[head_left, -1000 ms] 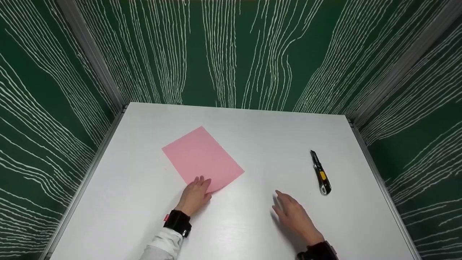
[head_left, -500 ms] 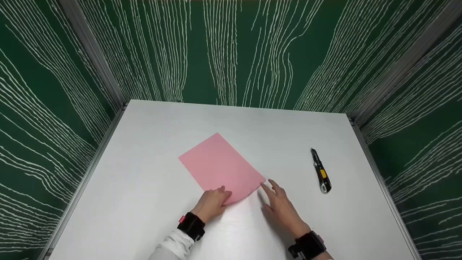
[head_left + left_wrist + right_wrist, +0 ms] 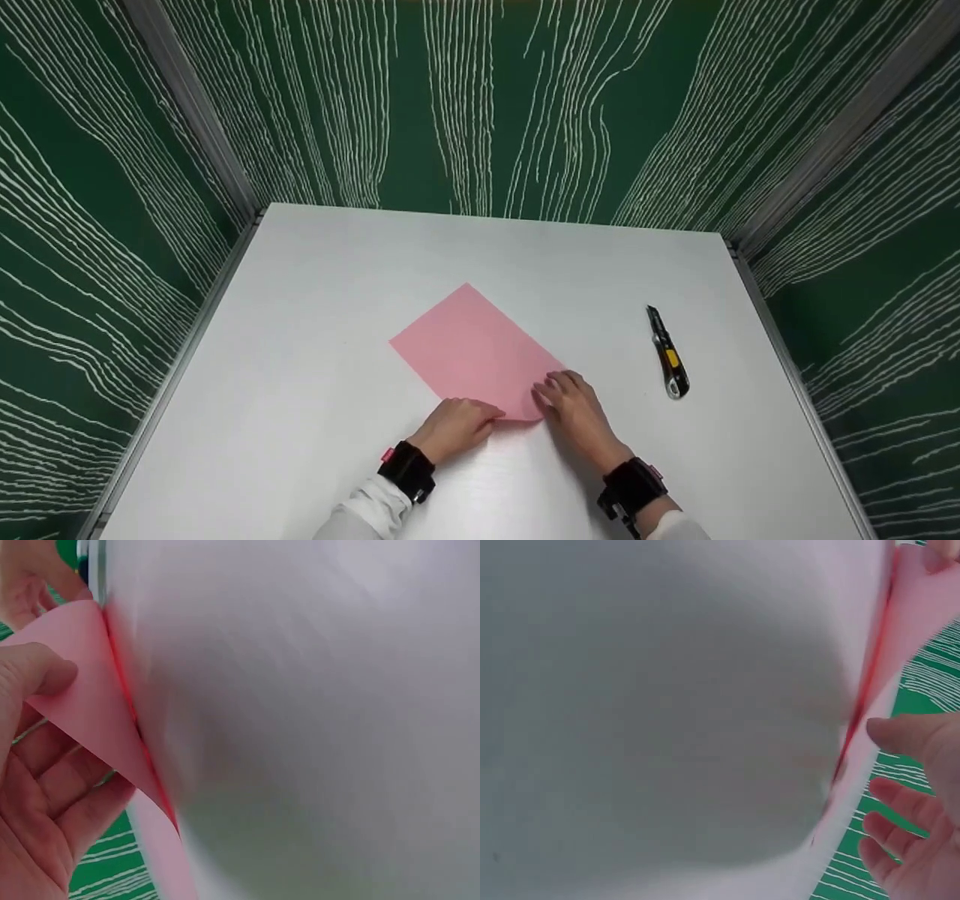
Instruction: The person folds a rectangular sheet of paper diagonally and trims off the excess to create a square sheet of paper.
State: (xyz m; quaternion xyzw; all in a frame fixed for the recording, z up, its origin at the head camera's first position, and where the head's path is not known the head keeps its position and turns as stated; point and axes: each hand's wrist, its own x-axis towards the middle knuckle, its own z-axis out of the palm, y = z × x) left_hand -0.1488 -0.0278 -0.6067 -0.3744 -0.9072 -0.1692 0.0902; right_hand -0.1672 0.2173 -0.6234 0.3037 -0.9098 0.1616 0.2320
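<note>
A pink sheet of paper (image 3: 472, 345) lies at a slant on the white table, its near edge lifted and bent. At that edge, my left hand (image 3: 456, 429) pinches the sheet. The left wrist view shows the thumb on one face of the paper (image 3: 90, 697) and the fingers behind the other. My right hand (image 3: 583, 414) is at the sheet's right corner, fingers over the paper. In the right wrist view, the right hand (image 3: 922, 817) has its thumb and fingers spread apart beside the paper's edge; whether the thumb touches it, I cannot tell.
A black and yellow utility knife (image 3: 670, 356) lies on the white table (image 3: 315, 300) to the right of the paper. Green walls (image 3: 409, 112) with white wavy lines and grey metal posts (image 3: 191, 97) surround the table at the back and sides.
My left hand has drawn the paper rightward and toward me. My right hand has moved left and up to the sheet's right corner. The near edge is now lifted more. The knife stays put.
</note>
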